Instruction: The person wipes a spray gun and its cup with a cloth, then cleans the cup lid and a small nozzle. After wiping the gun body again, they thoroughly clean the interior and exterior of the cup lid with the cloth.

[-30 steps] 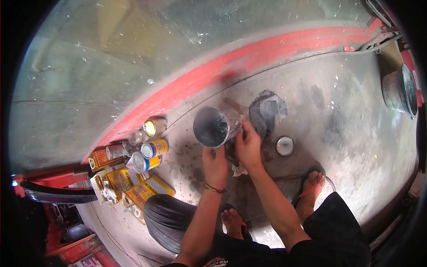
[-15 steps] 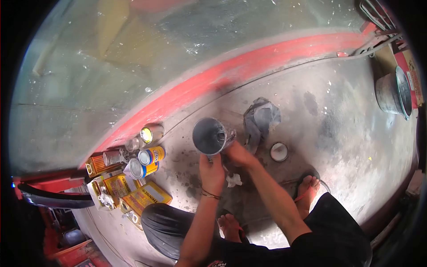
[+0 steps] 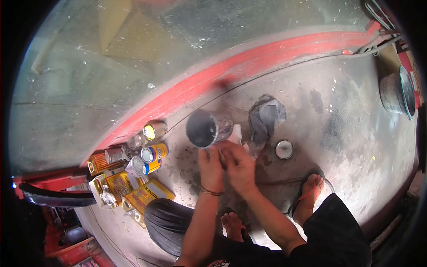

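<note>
A round container with a dark inside point(image 3: 202, 129) is tilted so that its mouth faces left and up. My left hand point(image 3: 210, 171) grips the container's lower rim, with the thumb and fingers closed on it. Close beside it, my right hand point(image 3: 239, 168) has its fingers bent together near the container's lower side. A piece of white cloth or paper point(image 3: 237, 133) shows behind the right hand, and I cannot make out whether the fingers pinch it. On the floor beyond lies a grey cloth point(image 3: 267, 116).
Yellow thinner cans point(image 3: 149, 196), blue-and-yellow tins point(image 3: 153, 153) and clear cups point(image 3: 116, 155) stand at the left. A round lid or tin point(image 3: 284, 149) lies right of my hands. A bucket point(image 3: 397, 93) is at the far right. A red band point(image 3: 187, 91) edges the wall.
My right hand has come out from behind the container toward my left hand. The container has tipped further and moved slightly left. White material now shows behind my right hand.
</note>
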The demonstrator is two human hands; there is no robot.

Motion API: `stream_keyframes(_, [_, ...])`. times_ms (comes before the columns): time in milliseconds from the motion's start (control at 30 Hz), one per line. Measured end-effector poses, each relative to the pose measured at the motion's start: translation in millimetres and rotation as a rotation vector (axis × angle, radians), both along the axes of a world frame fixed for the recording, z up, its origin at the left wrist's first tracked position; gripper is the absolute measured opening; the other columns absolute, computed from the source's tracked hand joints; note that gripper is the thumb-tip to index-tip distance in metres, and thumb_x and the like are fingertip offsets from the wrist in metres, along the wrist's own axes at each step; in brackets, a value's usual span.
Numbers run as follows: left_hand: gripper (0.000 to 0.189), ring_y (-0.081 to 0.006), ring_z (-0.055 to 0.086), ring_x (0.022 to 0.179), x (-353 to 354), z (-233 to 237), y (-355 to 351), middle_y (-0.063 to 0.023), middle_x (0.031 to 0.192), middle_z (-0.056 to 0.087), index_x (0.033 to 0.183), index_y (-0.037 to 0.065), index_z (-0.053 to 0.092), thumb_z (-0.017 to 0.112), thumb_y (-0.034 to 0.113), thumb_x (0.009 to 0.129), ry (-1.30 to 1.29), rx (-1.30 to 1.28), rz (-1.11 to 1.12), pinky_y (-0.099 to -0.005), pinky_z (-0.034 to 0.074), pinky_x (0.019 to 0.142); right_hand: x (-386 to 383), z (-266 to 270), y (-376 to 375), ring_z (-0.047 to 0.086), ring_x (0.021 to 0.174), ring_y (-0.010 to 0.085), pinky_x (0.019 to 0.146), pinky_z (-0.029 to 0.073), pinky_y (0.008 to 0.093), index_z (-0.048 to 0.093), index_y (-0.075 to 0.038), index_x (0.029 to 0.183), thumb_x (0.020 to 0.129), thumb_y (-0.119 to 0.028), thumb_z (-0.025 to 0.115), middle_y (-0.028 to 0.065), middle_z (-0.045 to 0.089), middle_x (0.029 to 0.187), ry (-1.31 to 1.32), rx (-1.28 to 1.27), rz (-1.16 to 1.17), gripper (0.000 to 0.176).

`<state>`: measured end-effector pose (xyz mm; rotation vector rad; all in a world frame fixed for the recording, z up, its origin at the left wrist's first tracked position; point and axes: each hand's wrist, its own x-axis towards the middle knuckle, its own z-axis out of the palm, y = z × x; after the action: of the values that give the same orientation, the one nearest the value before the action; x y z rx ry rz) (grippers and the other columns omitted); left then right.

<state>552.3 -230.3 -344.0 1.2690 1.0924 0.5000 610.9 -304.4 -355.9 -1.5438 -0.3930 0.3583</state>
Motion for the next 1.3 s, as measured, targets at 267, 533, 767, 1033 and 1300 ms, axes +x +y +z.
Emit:
stream_keyframes(267, [0.038, -0.0220, 0.063, 0.122, -10, -4, 15, -0.0107, 0.135, 0.063, 0.141, 0.005, 0.050, 0.044, 0.035, 0.117, -0.185, -0.126, 0.139, -0.0404, 0.054, 0.101, -5, -36, -23, 0.071, 0.108, 0.0314, 0.094, 0.056, 0.0405, 0.075, -0.006, 0.116, 0.086, 0.008, 0.076, 0.0116, 0.075, 0.118, -0.352, 0.085, 0.158, 0.034])
stream_keyframes(533, [0.045, -0.0216, 0.062, 0.121, -14, -4, 12, -0.0083, 0.138, 0.061, 0.146, 0.006, 0.048, 0.040, 0.040, 0.118, -0.213, 0.031, 0.062, -0.0400, 0.054, 0.100, 13, -9, -4, 0.072, 0.107, 0.0318, 0.093, 0.058, 0.0409, 0.076, -0.006, 0.110, 0.083, 0.006, 0.075, 0.0111, 0.076, 0.118, -0.265, 0.227, 0.233, 0.030])
stream_keyframes(767, [0.038, -0.0158, 0.059, 0.111, -8, 10, 5, -0.0069, 0.125, 0.063, 0.135, 0.002, 0.056, 0.042, 0.033, 0.117, -0.177, -0.054, 0.210, -0.0331, 0.049, 0.096, 42, -66, -51, 0.074, 0.105, 0.0256, 0.092, 0.057, 0.0350, 0.076, -0.004, 0.113, 0.087, 0.006, 0.077, 0.0123, 0.076, 0.117, -0.436, 0.052, 0.478, 0.028])
stream_keyframes(1033, [0.033, -0.0073, 0.056, 0.085, -2, 19, -12, -0.0016, 0.104, 0.062, 0.128, 0.002, 0.059, 0.053, 0.032, 0.115, -0.084, 0.015, 0.034, -0.0261, 0.052, 0.073, 62, -78, 14, 0.067, 0.103, 0.0121, 0.089, 0.055, 0.0307, 0.072, 0.000, 0.121, 0.102, -0.009, 0.068, 0.0041, 0.074, 0.112, 0.575, 0.271, 0.202, 0.022])
stream_keyframes(1300, [0.027, -0.0083, 0.060, 0.080, -6, 25, -13, 0.0020, 0.101, 0.065, 0.122, 0.005, 0.066, 0.059, 0.029, 0.112, -0.105, -0.066, -0.010, -0.0278, 0.055, 0.066, 40, -31, 32, 0.065, 0.100, 0.0139, 0.088, 0.055, 0.0342, 0.070, 0.001, 0.123, 0.103, -0.015, 0.062, 0.0062, 0.074, 0.115, 0.926, 0.105, 0.343, 0.027])
